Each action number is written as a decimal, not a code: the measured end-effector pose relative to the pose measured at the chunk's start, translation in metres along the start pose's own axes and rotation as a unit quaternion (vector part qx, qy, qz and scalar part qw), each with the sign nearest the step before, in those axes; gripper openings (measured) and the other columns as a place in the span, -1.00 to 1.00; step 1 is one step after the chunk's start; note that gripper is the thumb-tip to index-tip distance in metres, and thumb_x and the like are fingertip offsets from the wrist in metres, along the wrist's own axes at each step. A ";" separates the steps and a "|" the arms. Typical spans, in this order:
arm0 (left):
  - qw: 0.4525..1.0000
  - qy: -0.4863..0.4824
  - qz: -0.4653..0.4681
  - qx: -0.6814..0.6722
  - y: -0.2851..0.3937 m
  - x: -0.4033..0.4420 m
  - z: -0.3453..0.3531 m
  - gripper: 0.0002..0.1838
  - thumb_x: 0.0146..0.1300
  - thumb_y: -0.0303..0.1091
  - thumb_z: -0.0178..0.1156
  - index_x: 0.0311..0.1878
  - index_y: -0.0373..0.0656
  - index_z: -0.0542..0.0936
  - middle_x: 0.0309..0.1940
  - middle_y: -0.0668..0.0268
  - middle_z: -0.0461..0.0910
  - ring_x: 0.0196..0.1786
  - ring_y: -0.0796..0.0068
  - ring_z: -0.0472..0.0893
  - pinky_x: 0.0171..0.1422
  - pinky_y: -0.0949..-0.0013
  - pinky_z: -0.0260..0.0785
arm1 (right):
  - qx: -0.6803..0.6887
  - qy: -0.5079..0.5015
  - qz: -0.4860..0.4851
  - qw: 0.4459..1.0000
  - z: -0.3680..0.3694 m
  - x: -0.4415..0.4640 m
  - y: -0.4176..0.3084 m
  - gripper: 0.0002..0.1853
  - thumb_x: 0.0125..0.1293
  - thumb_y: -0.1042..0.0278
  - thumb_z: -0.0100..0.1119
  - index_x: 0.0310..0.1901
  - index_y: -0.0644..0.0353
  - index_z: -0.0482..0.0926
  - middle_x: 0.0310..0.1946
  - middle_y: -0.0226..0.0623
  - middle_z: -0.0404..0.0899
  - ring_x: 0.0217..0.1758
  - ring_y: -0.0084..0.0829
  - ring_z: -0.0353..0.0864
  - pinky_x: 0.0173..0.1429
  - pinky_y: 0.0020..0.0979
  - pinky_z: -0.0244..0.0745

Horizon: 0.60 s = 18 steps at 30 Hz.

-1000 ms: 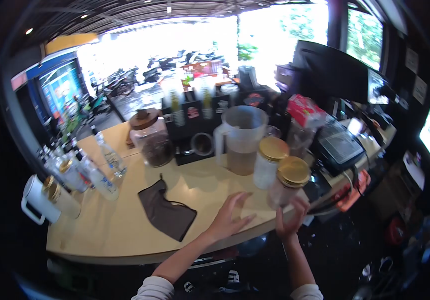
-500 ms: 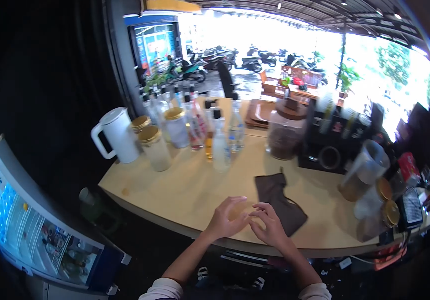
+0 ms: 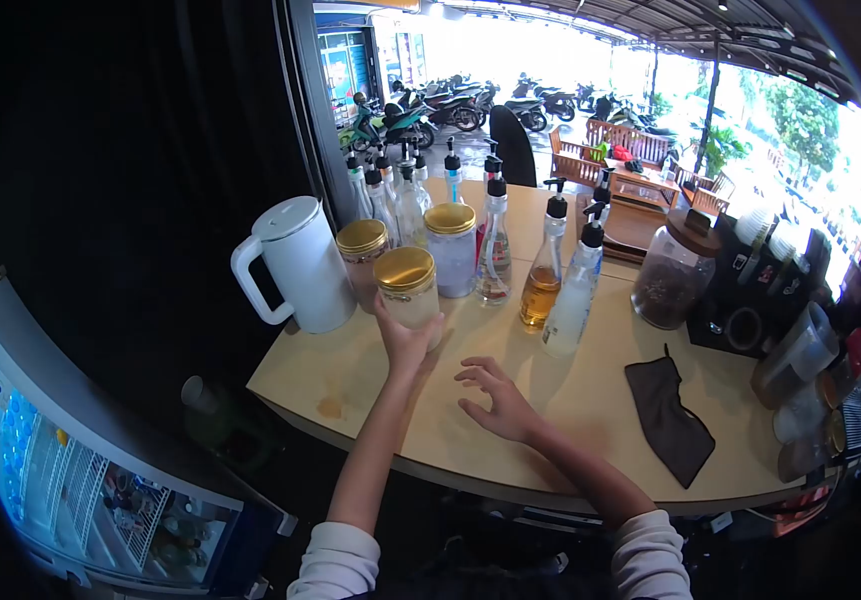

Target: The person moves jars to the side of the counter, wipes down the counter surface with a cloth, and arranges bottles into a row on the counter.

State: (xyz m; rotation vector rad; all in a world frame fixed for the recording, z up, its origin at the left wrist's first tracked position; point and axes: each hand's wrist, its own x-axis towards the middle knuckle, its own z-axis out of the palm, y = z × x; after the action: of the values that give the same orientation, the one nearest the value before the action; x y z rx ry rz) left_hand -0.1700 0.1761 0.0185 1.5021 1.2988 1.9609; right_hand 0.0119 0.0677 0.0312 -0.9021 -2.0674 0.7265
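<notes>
My left hand (image 3: 407, 338) is wrapped round the lower part of a clear jar with a gold lid (image 3: 405, 272), which holds something pale. My right hand (image 3: 493, 400) hovers over the wooden counter (image 3: 570, 420) with its fingers apart and nothing in it. Just behind the held jar stand a gold-lidded jar with brownish contents (image 3: 361, 262) and another with pale lilac contents (image 3: 450, 250). A white pitcher (image 3: 302, 265) is to their left. To the right are a pump bottle with amber liquid (image 3: 543, 275) and one with whitish liquid (image 3: 572, 300).
A dark cloth (image 3: 668, 420) lies on the counter's right part. Behind it stand a wooden-lidded jar (image 3: 674, 270), a black cup holder (image 3: 740, 320) and a measuring jug (image 3: 795, 355). Several more pump bottles (image 3: 495, 250) line the back. A lit fridge (image 3: 100, 480) is at lower left.
The view has turned left. My hands were close together over the counter; they have moved apart, and my left hand has taken hold of the pale jar.
</notes>
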 end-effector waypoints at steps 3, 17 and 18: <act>0.999 -0.009 -0.045 0.009 -0.006 0.002 -0.002 0.03 -0.26 -0.39 0.51 0.31 -0.24 0.11 0.18 0.06 0.31 0.23 0.19 0.37 0.30 0.19 0.25 | 0.015 0.024 0.018 0.999 0.007 0.014 -0.002 -0.52 0.15 0.43 0.25 0.13 0.16 0.37 0.13 -0.18 0.29 0.15 -0.32 0.43 0.09 -0.34 0.43; 0.908 -0.349 -0.114 -0.204 0.097 -0.028 -0.048 0.16 -0.28 -0.16 0.60 0.38 -0.23 0.09 0.21 0.14 0.31 0.31 0.28 0.30 0.39 0.17 0.15 | 0.172 0.170 0.053 0.969 0.024 0.020 -0.010 0.12 -0.31 0.21 0.55 0.30 0.24 0.02 0.11 -0.09 0.30 0.19 -0.20 0.38 0.25 -0.20 0.32; 0.944 -0.321 -0.011 -0.074 0.093 -0.018 -0.052 0.20 -0.30 -0.08 0.59 0.39 -0.23 0.07 0.24 0.12 0.27 0.35 0.25 0.23 0.41 0.13 0.11 | 0.167 0.174 0.068 0.968 0.022 0.020 -0.014 0.11 -0.30 0.21 0.55 0.29 0.25 0.03 0.11 -0.12 0.29 0.20 -0.21 0.36 0.26 -0.20 0.31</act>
State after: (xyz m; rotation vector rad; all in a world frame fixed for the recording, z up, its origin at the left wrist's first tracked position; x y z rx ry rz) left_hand -0.1872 0.0916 0.0832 1.8185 0.8546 1.3280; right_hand -0.0202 0.0711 0.0373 -0.9089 -1.5307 0.8877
